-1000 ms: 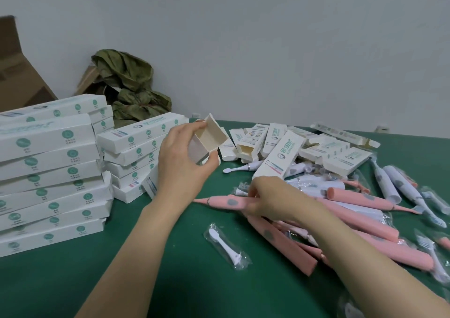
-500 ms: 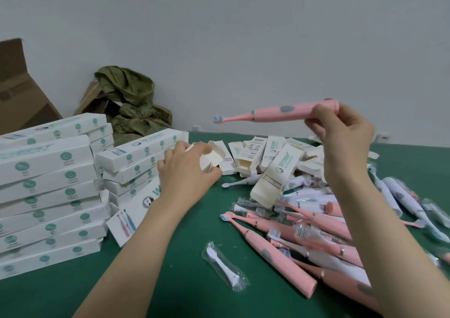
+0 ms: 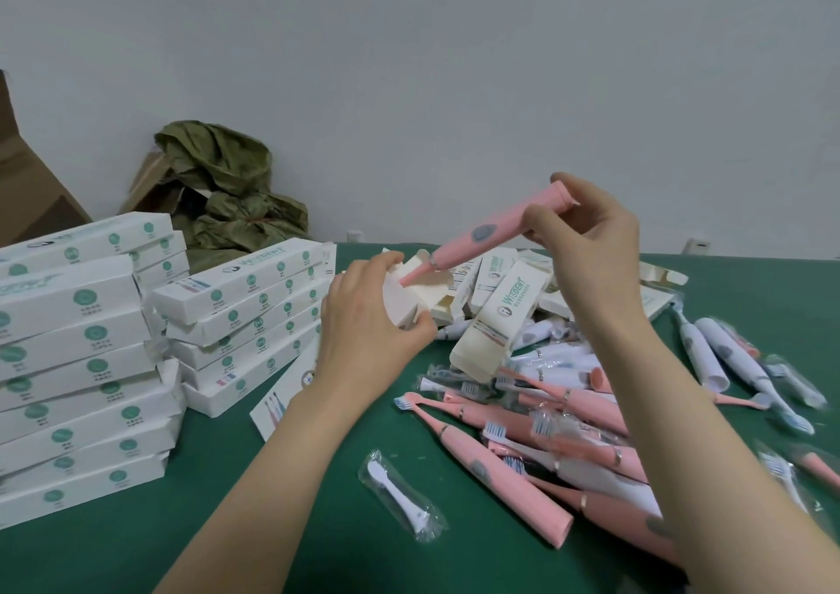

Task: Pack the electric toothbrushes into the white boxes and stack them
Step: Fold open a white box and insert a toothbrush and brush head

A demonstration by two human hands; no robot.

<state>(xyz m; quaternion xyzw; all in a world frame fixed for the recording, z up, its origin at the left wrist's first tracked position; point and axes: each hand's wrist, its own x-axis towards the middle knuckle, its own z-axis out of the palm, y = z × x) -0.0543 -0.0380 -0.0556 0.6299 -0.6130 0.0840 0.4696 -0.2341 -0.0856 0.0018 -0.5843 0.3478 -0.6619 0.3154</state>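
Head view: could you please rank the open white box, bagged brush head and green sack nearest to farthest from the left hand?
1. open white box: in the left hand.
2. bagged brush head: nearer the camera.
3. green sack: back left, against wall.

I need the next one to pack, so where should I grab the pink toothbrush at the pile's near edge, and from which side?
Take the pink toothbrush by its thick handle near the butt end, coming from above on the near-left side. That end lies on bare green table, clear of the pile; the slim neck end sits close among other brush heads.
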